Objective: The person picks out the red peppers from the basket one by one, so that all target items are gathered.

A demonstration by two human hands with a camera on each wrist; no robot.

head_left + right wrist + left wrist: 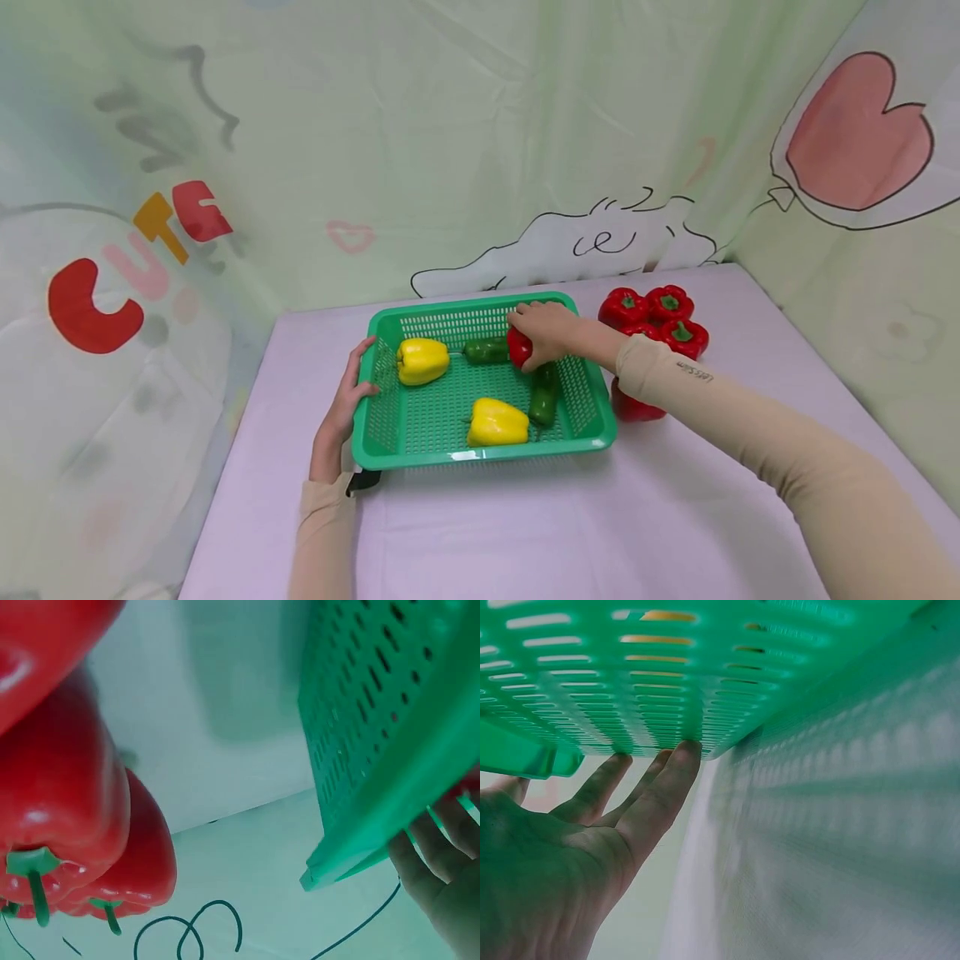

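By the curled fingers of the right hand, a red pepper is gripped inside the green basket, toward its far right part; whether the basket floor is touched by it cannot be told. By the left hand, the basket is held at its left end: the thumb is laid over the rim, and in the left wrist view the slotted outer wall is touched by extended fingertips.

Just left of the gripped pepper, a dark green pepper is laid lengthwise near the far wall, its right end hidden. A second dark green pepper is set in front of the right hand, pointed toward the near side, close to the right wall. Just beside it, a yellow pepper is placed by the near wall, while another yellow pepper is seen in the far left part.

Outside the basket, to its right, a group of red peppers is gathered on the table, partly covered by the right sleeve; green stems are shown on several. The table is covered in pale lilac cloth, and behind it a pale green curtain is hung, printed with letters and line drawings.
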